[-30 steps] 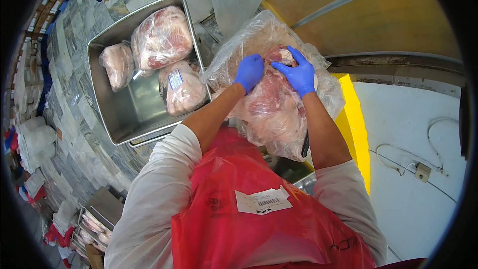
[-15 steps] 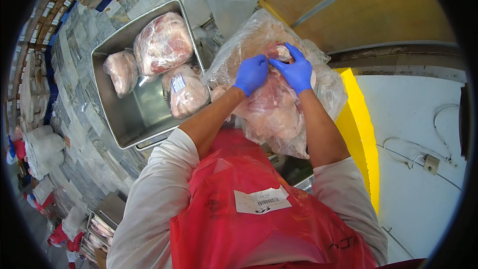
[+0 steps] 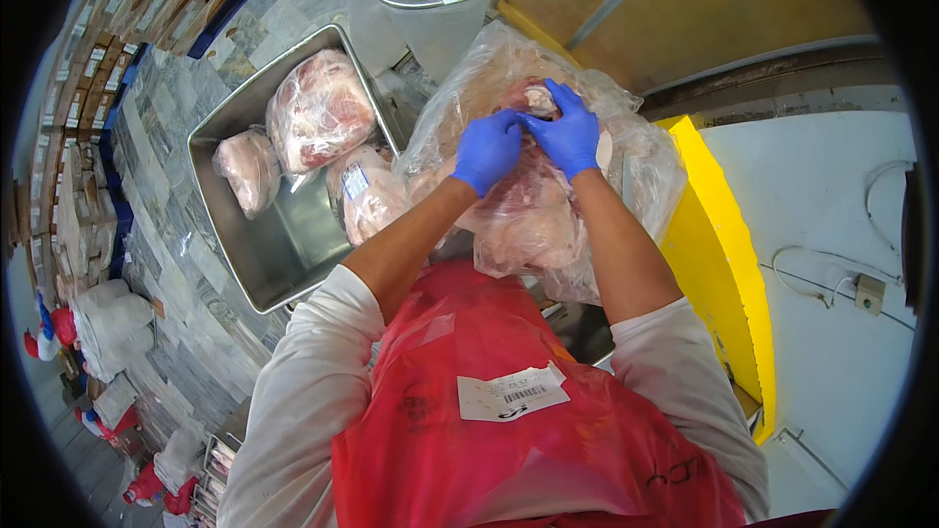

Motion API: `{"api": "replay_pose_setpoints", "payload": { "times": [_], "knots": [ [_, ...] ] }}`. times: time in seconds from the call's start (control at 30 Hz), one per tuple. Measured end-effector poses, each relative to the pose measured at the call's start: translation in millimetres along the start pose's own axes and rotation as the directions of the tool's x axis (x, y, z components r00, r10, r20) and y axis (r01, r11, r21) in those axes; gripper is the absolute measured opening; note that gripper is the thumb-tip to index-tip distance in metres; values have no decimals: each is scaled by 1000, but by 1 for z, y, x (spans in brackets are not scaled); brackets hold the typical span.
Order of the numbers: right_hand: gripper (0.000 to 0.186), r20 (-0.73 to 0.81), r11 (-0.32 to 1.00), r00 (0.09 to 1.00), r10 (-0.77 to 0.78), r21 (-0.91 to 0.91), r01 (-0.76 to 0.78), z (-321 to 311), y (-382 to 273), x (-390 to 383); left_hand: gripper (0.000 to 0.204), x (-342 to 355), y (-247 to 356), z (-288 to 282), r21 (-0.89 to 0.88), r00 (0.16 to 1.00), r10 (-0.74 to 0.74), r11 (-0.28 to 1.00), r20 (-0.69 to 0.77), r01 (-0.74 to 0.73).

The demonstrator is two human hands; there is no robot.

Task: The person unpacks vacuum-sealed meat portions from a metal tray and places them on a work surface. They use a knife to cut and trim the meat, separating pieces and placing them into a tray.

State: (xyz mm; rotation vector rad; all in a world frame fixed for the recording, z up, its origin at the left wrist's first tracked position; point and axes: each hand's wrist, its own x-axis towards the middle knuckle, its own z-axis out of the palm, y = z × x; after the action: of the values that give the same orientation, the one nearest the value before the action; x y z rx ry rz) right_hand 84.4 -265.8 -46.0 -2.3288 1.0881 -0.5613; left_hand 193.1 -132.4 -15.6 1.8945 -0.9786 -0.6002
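Observation:
A large pink piece of meat (image 3: 528, 220) lies in front of me, on and among crumpled clear plastic (image 3: 646, 176). Its far end shows a pale, bone-like tip beside red flesh. My right hand (image 3: 567, 137), in a blue glove, curves round that far end, with its thumb reaching left. My left hand (image 3: 489, 152), gloved alike, is closed against the left side of the meat; its curled fingers hide whatever is in them. The two hands meet at the thumbs. More pale meat shows under the plastic around them.
At the left stands a steel tub (image 3: 279, 274) holding plastic-wrapped meat cuts (image 3: 321, 112). Clear bins (image 3: 440, 20) stand at the back. A yellow panel (image 3: 719, 264) rises at the right beside a white surface (image 3: 831, 196). Other people (image 3: 108, 332) and stacked boxes (image 3: 93, 68) are far left.
The view has shifted slightly, so the tub and bins sit differently in it. Both hands stay at the far end of the meat, with only small finger movements.

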Motion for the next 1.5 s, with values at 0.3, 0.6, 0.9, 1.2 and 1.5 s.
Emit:
{"api": "replay_pose_setpoints", "payload": {
  "times": [0.3, 0.6, 0.9, 1.2, 1.5],
  "knots": [
    [81, 39, 991, 996, 74, -117, -69, -1, -8, 1, 18, -13, 19, 0, 78, 992, 126, 989, 9, -126],
    [81, 95, 969, 994, 47, 239, -69, -19, 37, 18, 13, -24, 13, -11, 285, 994, 110, 952, 9, -108],
    [63, -103, 991, 992, -72, 105, 83, -26, 53, -3, 22, -27, 11, -20, 132, 998, -26, 991, -55, 33],
    [57, -105, 972, 977, -187, 124, 199, -41, 44, -55, 54, -25, 8, -28, 539, 908, 419, 765, -2, -352],
    [52, -226, 991, 968, 114, -49, -128, -88, 78, -195, 51, -1, 6, -24, 503, 951, 248, 808, 185, -308]
  ]
}}
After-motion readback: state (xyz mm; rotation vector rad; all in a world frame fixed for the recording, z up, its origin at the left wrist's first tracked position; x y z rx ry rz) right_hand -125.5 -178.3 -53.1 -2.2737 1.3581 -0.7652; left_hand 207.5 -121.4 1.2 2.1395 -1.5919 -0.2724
